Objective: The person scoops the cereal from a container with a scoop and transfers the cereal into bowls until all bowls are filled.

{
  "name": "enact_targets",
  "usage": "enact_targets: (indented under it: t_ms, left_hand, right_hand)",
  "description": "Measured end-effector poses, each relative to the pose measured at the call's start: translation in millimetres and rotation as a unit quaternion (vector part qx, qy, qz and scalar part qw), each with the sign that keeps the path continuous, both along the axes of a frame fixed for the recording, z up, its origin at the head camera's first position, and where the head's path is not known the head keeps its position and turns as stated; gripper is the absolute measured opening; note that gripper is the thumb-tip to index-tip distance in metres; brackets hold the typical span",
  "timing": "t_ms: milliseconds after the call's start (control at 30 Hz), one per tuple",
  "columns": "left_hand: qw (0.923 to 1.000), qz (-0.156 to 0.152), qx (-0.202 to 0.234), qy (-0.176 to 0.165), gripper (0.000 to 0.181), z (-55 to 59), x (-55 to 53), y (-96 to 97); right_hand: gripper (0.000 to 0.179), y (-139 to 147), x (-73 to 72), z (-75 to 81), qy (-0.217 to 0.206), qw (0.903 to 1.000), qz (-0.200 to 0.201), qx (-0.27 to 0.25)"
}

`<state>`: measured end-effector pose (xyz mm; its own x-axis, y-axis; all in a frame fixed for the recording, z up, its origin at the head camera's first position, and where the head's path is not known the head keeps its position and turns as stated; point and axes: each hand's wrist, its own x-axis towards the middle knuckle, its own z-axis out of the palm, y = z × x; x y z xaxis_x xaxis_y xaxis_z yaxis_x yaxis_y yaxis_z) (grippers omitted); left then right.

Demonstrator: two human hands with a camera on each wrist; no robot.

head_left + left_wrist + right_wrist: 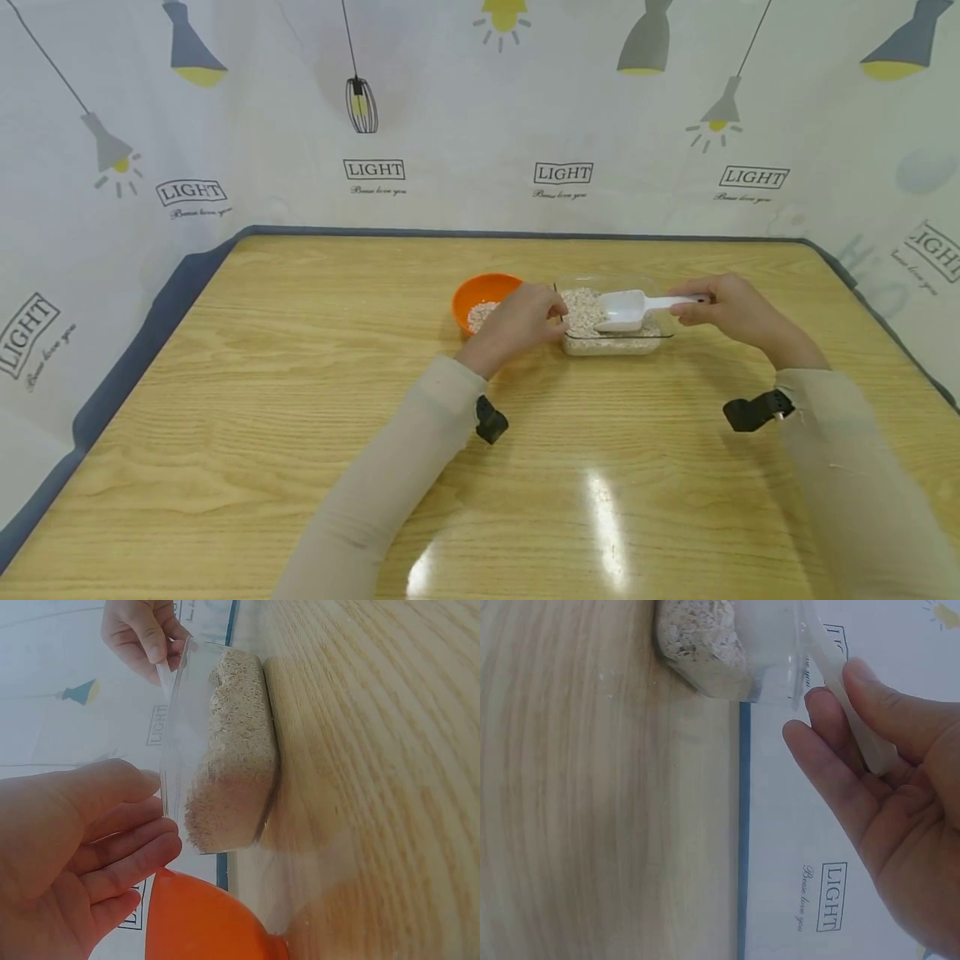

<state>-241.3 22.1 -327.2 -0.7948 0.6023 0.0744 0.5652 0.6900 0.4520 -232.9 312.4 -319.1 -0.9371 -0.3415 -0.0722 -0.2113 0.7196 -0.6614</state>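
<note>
A clear glass container (619, 345) holds a bed of oats (238, 727), heaped higher toward its left end. My left hand (525, 318) pinches the container's left rim, thumb and fingertips right at the edge. With thumb and fingers, my right hand (738, 312) grips the handle of a white scoop (622, 310). The scoop's bowl lies over the oats inside the container, its mouth toward the left. An orange bowl (467, 298) stands just left of the container with some oats in it, partly hidden behind my left hand.
The wooden table (300, 375) carries the bowl and the container toward its far side. Behind it hangs a white sheet (465, 125) printed with lamps, and a dark blue border (420, 234) runs along the table's far edge. Straps with black devices sit on both wrists.
</note>
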Motion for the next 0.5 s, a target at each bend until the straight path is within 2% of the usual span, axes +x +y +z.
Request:
enact_targets:
  t_ms: [167, 500]
  left_hand:
    - [1.0, 0.002, 0.003, -0.005, 0.012, 0.3, 1.0, -1.5]
    - [0.9999, 0.001, -0.007, -0.011, 0.015, 2.1, 1.1, -1.3]
  right_hand:
    - [0.044, 1.8, 2.1, 0.1, -0.004, 0.9999, -0.013, -0.006]
    - [0.044, -0.7, -1.6, -4.9, -0.002, 1.0, -0.005, -0.006]
